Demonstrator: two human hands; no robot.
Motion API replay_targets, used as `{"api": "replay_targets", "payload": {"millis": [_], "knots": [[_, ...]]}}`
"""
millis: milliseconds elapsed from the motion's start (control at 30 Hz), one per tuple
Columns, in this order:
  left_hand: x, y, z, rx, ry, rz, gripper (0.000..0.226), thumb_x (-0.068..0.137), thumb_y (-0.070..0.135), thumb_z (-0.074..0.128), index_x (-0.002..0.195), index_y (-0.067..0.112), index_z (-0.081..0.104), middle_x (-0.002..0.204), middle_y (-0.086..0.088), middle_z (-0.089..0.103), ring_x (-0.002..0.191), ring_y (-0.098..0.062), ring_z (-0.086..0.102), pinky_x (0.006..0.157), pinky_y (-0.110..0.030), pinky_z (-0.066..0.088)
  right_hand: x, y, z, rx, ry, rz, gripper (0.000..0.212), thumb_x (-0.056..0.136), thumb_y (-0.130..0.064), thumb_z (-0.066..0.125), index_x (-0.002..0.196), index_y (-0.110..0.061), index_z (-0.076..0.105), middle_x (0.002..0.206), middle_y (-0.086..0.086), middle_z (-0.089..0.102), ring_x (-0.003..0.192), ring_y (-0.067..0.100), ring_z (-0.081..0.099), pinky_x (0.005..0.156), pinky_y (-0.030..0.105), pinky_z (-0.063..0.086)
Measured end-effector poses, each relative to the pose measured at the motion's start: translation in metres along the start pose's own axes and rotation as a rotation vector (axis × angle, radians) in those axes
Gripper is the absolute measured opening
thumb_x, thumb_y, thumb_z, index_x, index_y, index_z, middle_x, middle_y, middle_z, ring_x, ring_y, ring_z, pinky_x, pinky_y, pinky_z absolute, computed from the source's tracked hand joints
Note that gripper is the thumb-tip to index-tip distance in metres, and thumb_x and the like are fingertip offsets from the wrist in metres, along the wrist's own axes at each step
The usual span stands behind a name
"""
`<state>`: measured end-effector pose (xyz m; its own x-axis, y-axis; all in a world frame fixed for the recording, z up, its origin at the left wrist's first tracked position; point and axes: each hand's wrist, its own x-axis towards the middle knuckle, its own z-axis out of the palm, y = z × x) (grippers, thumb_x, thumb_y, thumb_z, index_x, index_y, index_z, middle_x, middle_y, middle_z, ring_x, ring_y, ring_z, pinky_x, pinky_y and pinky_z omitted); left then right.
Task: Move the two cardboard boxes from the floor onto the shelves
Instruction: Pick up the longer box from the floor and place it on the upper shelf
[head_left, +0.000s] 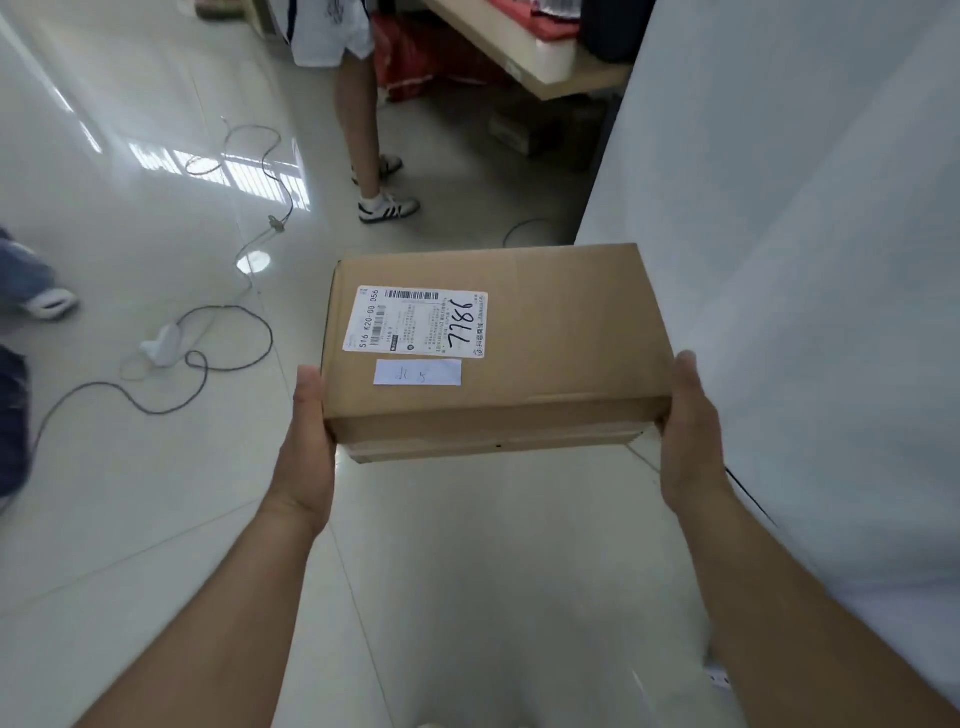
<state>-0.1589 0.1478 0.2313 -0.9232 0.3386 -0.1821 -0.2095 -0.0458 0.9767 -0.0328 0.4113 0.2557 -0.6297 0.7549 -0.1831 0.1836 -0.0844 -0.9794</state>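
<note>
A glossy pale tiled floor fills most of the head view, with a white sheet or panel rising along the right side and a wooden table at the top, loaded with red items. No shelves can be made out from here, so the carry looks only partly done. Another person's legs stand near the table, and a second person's shoe shows at the left edge.

The likeliest trouble is underfoot: a dark cable loops across the floor to the left, running past a white plug or adapter, and a thinner cord trails beyond it. A step that way could snag a foot and jolt the load. The bystanders also narrow the path.

The cardboard box is off the floor, held level in front of the body, label side up with "7786" handwritten on its shipping label. The left hand presses its left end, thumb up along the side; the right hand presses the right end. Each grip is clamped flat against the box rather than curled under it, so it relies on squeeze alone; slack pressure could let the box slide down.
</note>
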Motion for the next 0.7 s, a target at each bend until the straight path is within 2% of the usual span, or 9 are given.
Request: {"api": "replay_targets", "payload": {"millis": [100, 200, 300, 533, 633, 700], "knots": [[-0.016, 0.042, 0.005, 0.030, 0.001, 0.025, 0.088, 0.069, 0.090, 0.028, 0.127, 0.034, 0.063, 0.133, 0.003, 0.066, 0.131, -0.016, 0.053, 0.117, -0.047, 0.029, -0.016, -0.037, -0.010, 0.004, 0.021, 0.004, 0.054, 0.084, -0.064, 0.032, 0.112, -0.029, 0.062, 0.122, -0.005, 0.064, 0.117, 0.013, 0.057, 0.108, 0.037, 0.039], [-0.034, 0.081, 0.013, 0.041, -0.014, 0.080, 0.081, 0.077, 0.082, 0.025, 0.129, 0.032, 0.061, 0.134, 0.003, 0.065, 0.132, -0.013, 0.052, 0.118, -0.044, 0.029, -0.032, -0.070, -0.021, 0.011, 0.037, 0.027, 0.067, 0.079, -0.069, 0.035, 0.118, -0.022, 0.064, 0.122, -0.002, 0.065, 0.116, 0.019, 0.058, 0.107, 0.044, 0.041], [-0.051, 0.112, 0.020, 0.060, -0.047, 0.148, 0.086, 0.078, 0.083, 0.026, 0.132, 0.026, 0.059, 0.135, 0.001, 0.064, 0.132, -0.014, 0.052, 0.117, -0.046, 0.030, -0.049, -0.098, -0.035, 0.001, 0.050, 0.024, 0.071, 0.074, -0.072, 0.038, 0.116, -0.021, 0.063, 0.117, -0.001, 0.065, 0.115, 0.024, 0.057, 0.103, 0.048, 0.042], [-0.083, 0.163, 0.030, 0.071, -0.180, 0.205, 0.083, 0.075, 0.086, 0.031, 0.134, 0.034, 0.056, 0.136, 0.007, 0.063, 0.132, -0.009, 0.052, 0.118, -0.044, 0.028, -0.105, -0.158, -0.072, -0.048, 0.098, -0.060, 0.087, 0.066, -0.076, 0.035, 0.128, -0.019, 0.055, 0.125, -0.001, 0.059, 0.115, 0.020, 0.053, 0.103, 0.043, 0.041], [-0.094, 0.181, 0.029, 0.083, -0.233, 0.228, 0.086, 0.073, 0.087, 0.035, 0.136, 0.032, 0.053, 0.139, 0.004, 0.060, 0.133, -0.009, 0.050, 0.117, -0.044, 0.029, -0.133, -0.175, -0.083, -0.060, 0.147, -0.071, 0.077, 0.068, -0.074, 0.034, 0.117, -0.019, 0.056, 0.114, -0.004, 0.057, 0.107, 0.020, 0.052, 0.089, 0.037, 0.041], [-0.104, 0.192, 0.027, 0.097, -0.261, 0.244, 0.088, 0.071, 0.088, 0.037, 0.137, 0.032, 0.052, 0.141, 0.003, 0.057, 0.134, -0.010, 0.049, 0.116, -0.042, 0.031, -0.152, -0.185, -0.088, -0.044, 0.189, -0.071, 0.079, 0.068, -0.073, 0.034, 0.122, -0.019, 0.056, 0.116, -0.002, 0.056, 0.108, 0.021, 0.051, 0.085, 0.035, 0.037]]}}
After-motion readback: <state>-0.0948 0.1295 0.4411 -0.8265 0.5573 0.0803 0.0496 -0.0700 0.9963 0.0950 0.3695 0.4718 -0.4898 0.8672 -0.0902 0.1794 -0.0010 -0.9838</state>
